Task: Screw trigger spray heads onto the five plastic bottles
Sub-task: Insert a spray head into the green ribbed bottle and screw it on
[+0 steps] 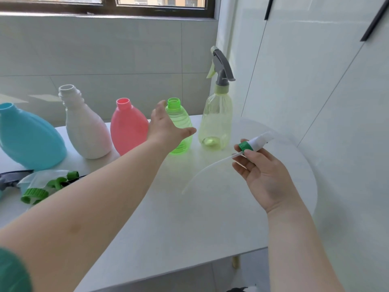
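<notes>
Plastic bottles: five, four headless. Left hand spread by green bottle; right hand grasping spray head.

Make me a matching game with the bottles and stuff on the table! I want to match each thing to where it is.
Things:
1 yellow bottle
2 green bottle
3 blue bottle
4 white spray head

Places:
A held in the right hand
B far left of the row
C under the grey spray head
D just behind the open left hand

Pairs: 1-C, 2-D, 3-B, 4-A
</notes>
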A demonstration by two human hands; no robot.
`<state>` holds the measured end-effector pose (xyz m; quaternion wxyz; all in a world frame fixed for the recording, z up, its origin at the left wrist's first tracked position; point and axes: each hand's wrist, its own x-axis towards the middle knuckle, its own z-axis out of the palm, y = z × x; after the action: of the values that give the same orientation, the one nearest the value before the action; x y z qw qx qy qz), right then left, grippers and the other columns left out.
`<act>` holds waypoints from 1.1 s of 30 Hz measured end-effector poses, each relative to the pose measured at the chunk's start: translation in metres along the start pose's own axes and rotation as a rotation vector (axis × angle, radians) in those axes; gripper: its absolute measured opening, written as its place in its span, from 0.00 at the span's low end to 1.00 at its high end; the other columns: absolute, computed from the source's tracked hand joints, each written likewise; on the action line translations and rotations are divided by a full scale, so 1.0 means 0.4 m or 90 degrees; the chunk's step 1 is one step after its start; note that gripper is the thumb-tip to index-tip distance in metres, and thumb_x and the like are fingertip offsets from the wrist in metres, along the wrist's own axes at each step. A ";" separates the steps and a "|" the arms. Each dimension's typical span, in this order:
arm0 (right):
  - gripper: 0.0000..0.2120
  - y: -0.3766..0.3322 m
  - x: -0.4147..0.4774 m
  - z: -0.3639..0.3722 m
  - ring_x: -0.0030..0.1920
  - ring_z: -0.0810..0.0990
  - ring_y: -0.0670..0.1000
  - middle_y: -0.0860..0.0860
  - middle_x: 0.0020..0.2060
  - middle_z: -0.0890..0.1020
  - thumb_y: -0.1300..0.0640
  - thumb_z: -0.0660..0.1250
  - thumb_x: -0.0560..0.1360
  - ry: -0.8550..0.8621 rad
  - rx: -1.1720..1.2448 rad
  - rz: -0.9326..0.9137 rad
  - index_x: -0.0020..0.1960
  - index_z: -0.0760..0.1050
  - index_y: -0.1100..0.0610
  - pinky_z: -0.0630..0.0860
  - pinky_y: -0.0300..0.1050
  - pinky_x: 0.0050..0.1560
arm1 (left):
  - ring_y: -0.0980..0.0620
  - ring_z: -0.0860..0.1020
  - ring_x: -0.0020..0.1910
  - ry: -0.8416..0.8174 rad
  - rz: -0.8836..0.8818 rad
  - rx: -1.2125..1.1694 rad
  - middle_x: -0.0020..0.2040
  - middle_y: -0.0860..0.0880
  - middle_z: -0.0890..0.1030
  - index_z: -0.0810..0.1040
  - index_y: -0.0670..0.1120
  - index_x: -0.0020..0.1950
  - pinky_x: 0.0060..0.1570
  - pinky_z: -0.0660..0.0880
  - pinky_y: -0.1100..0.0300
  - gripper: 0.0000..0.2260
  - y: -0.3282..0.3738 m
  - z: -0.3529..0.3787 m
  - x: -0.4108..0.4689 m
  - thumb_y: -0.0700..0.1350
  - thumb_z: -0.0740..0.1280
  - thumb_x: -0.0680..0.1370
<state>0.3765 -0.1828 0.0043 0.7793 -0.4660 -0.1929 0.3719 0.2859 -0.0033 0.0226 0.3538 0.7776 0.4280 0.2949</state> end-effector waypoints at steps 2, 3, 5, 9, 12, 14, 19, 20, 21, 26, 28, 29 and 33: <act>0.10 -0.009 0.001 -0.005 0.33 0.79 0.43 0.45 0.31 0.83 0.66 0.58 0.73 0.005 0.014 -0.004 0.43 0.76 0.56 0.78 0.34 0.36 | 0.46 0.59 0.70 -0.004 -0.006 0.007 0.72 0.45 0.58 0.49 0.47 0.71 0.67 0.59 0.53 0.43 -0.001 0.006 0.010 0.49 0.74 0.66; 0.09 -0.016 0.003 -0.008 0.33 0.80 0.43 0.46 0.31 0.83 0.65 0.58 0.73 0.010 0.030 -0.011 0.43 0.76 0.56 0.77 0.34 0.36 | 0.45 0.59 0.70 -0.005 -0.014 0.009 0.72 0.45 0.57 0.48 0.48 0.72 0.67 0.58 0.52 0.44 -0.002 0.008 0.016 0.49 0.74 0.65; 0.09 -0.030 0.005 -0.014 0.33 0.80 0.43 0.45 0.31 0.84 0.64 0.58 0.73 0.020 0.052 -0.033 0.43 0.76 0.56 0.77 0.35 0.37 | 0.44 0.59 0.70 -0.003 -0.027 0.011 0.72 0.44 0.58 0.47 0.48 0.72 0.67 0.59 0.51 0.45 -0.004 0.013 0.028 0.48 0.74 0.65; 0.09 -0.038 0.005 -0.019 0.33 0.80 0.43 0.45 0.32 0.83 0.64 0.58 0.74 0.030 0.050 -0.053 0.43 0.76 0.56 0.77 0.34 0.37 | 0.44 0.63 0.67 0.006 -0.024 -0.001 0.71 0.45 0.62 0.51 0.47 0.71 0.62 0.62 0.55 0.41 -0.010 0.016 0.038 0.47 0.73 0.66; 0.09 -0.040 0.005 -0.016 0.33 0.79 0.43 0.45 0.32 0.83 0.63 0.58 0.74 0.039 0.064 -0.059 0.42 0.75 0.55 0.77 0.35 0.37 | 0.49 0.67 0.60 0.004 -0.002 -0.039 0.66 0.48 0.66 0.56 0.48 0.68 0.52 0.63 0.60 0.37 -0.010 0.009 0.021 0.46 0.74 0.65; 0.09 -0.044 0.006 -0.014 0.33 0.79 0.43 0.45 0.32 0.83 0.61 0.58 0.74 0.057 0.119 -0.072 0.41 0.76 0.55 0.78 0.35 0.37 | 0.52 0.66 0.54 0.002 0.018 -0.065 0.58 0.51 0.67 0.58 0.48 0.66 0.49 0.62 0.63 0.36 -0.007 -0.004 -0.002 0.47 0.74 0.64; 0.09 -0.049 0.002 -0.002 0.33 0.80 0.43 0.46 0.32 0.82 0.60 0.59 0.74 0.081 0.212 -0.111 0.38 0.77 0.54 0.77 0.35 0.38 | 0.57 0.69 0.48 -0.010 0.086 -0.106 0.49 0.58 0.69 0.63 0.51 0.60 0.37 0.62 0.71 0.33 -0.020 -0.072 -0.094 0.47 0.76 0.61; 0.10 -0.051 0.000 0.002 0.34 0.80 0.43 0.46 0.32 0.83 0.60 0.59 0.73 0.076 0.216 -0.115 0.38 0.77 0.54 0.77 0.35 0.38 | 0.61 0.70 0.47 -0.025 0.093 -0.117 0.48 0.61 0.70 0.64 0.54 0.58 0.35 0.64 0.71 0.31 -0.030 -0.093 -0.116 0.47 0.76 0.61; 0.10 -0.052 -0.003 0.008 0.34 0.80 0.43 0.46 0.32 0.83 0.60 0.60 0.73 0.072 0.216 -0.118 0.38 0.77 0.53 0.77 0.35 0.38 | 0.65 0.71 0.46 -0.044 0.096 -0.129 0.47 0.63 0.70 0.64 0.57 0.55 0.35 0.65 0.73 0.29 -0.042 -0.114 -0.138 0.46 0.76 0.61; 0.06 -0.040 -0.019 0.056 0.33 0.79 0.42 0.44 0.30 0.81 0.56 0.59 0.74 0.066 0.188 -0.107 0.41 0.75 0.53 0.77 0.35 0.39 | 0.60 0.77 0.49 -0.117 0.075 -0.169 0.50 0.57 0.78 0.67 0.67 0.47 0.46 0.74 0.64 0.29 -0.097 -0.201 -0.240 0.48 0.78 0.57; 0.06 -0.044 -0.032 0.086 0.34 0.79 0.42 0.44 0.30 0.81 0.55 0.60 0.74 0.061 0.177 -0.129 0.42 0.74 0.53 0.76 0.35 0.40 | 0.63 0.78 0.48 -0.135 0.069 -0.173 0.51 0.57 0.78 0.67 0.67 0.49 0.46 0.75 0.68 0.28 -0.115 -0.212 -0.269 0.48 0.77 0.56; 0.06 -0.051 -0.041 0.101 0.34 0.79 0.42 0.44 0.31 0.81 0.55 0.60 0.74 0.052 0.180 -0.152 0.42 0.75 0.53 0.76 0.35 0.40 | 0.62 0.78 0.50 -0.145 0.067 -0.175 0.52 0.56 0.78 0.67 0.66 0.50 0.49 0.74 0.67 0.29 -0.121 -0.214 -0.279 0.50 0.77 0.56; 0.05 -0.088 -0.072 0.154 0.37 0.80 0.43 0.44 0.35 0.83 0.57 0.61 0.73 -0.033 0.179 -0.240 0.43 0.76 0.54 0.77 0.36 0.43 | 0.52 0.75 0.58 -0.167 0.061 -0.191 0.56 0.53 0.77 0.65 0.65 0.53 0.60 0.71 0.57 0.33 -0.147 -0.222 -0.290 0.49 0.78 0.56</act>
<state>0.3319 -0.1790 0.0663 0.8869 -0.2991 -0.2428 0.2551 0.1382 -0.0556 0.0086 0.5043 0.7673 0.2921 0.2679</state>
